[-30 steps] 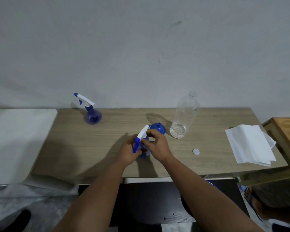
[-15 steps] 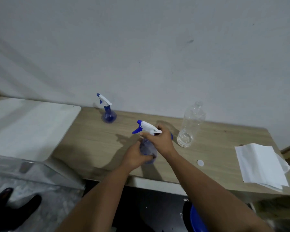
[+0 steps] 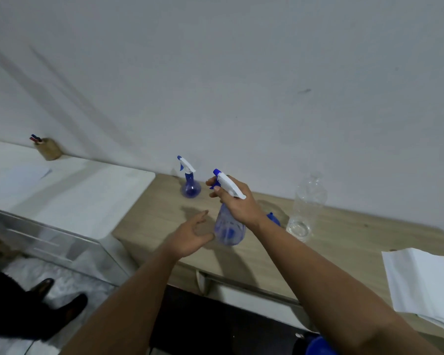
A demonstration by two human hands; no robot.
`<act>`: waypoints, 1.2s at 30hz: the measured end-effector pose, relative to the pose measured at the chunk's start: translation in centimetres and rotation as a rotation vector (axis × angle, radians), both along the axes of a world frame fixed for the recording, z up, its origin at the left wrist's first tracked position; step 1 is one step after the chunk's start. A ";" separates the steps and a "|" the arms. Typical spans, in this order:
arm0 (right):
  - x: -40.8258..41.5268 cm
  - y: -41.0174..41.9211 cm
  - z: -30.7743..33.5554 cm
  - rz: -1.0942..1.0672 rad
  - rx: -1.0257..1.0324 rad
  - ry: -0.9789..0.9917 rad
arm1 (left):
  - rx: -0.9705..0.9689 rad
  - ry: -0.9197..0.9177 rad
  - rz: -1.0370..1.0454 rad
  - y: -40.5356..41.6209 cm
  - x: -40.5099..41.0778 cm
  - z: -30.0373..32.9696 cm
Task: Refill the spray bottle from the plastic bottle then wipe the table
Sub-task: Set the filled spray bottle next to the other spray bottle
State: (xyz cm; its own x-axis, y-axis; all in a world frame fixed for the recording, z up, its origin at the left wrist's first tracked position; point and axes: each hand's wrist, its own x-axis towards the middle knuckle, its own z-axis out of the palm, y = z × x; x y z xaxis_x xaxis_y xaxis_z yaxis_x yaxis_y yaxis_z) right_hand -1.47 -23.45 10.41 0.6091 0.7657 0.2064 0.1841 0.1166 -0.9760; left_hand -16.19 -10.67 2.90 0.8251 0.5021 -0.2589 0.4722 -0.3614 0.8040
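Fingers (image 3: 213, 181) of right hand (image 3: 237, 202) wrap spray bottle (image 3: 228, 226) neck.

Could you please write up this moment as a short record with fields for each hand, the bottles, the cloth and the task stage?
right hand: grips the neck of the spray bottle, held upright above the table
left hand: open, beside the bottle's base
second spray bottle: stands near the wall
plastic bottle: upright, cap off, a little water at the bottom
funnel: blue, partly hidden behind the right wrist
cloth: white, folded, at the table's right end
stage: sprayer head on; wiping not yet begun
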 end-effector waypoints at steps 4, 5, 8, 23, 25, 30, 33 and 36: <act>-1.4 0.0 -1.1 0.009 -0.040 0.004 | 0.154 -0.008 0.156 0.5 -2.3 -1.3; -1.7 -0.1 -2.0 0.005 -0.076 -0.007 | 0.207 -0.010 0.183 0.5 -2.6 -1.7; -2.7 -0.3 -5.1 -0.025 -0.240 -0.070 | 0.394 0.054 0.200 0.6 -3.7 -3.0; -4.9 -1.6 -11.8 -0.080 -0.819 -0.018 | 0.597 0.152 0.134 0.9 -3.3 -4.5; -4.7 -1.4 -11.9 -0.087 -0.841 -0.013 | 0.588 0.156 0.138 0.9 -3.1 -4.4; -4.4 -1.0 -12.3 -0.104 -0.810 -0.039 | 0.569 0.144 0.150 1.6 -3.0 -4.9; -4.2 -0.9 -12.2 -0.108 -0.779 -0.021 | 0.569 0.148 0.151 1.7 -2.9 -4.7; -4.2 -0.7 -12.0 -0.108 -0.778 -0.020 | 0.570 0.136 0.155 1.8 -2.9 -4.5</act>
State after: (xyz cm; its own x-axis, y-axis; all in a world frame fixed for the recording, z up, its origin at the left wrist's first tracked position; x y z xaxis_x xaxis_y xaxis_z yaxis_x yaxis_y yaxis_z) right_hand -5.71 -24.11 -1.62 0.6901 0.6317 -0.3532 0.1738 -0.6184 -0.7664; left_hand -19.14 -8.91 -1.63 0.7097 0.7044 -0.0113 0.6386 -0.6365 0.4326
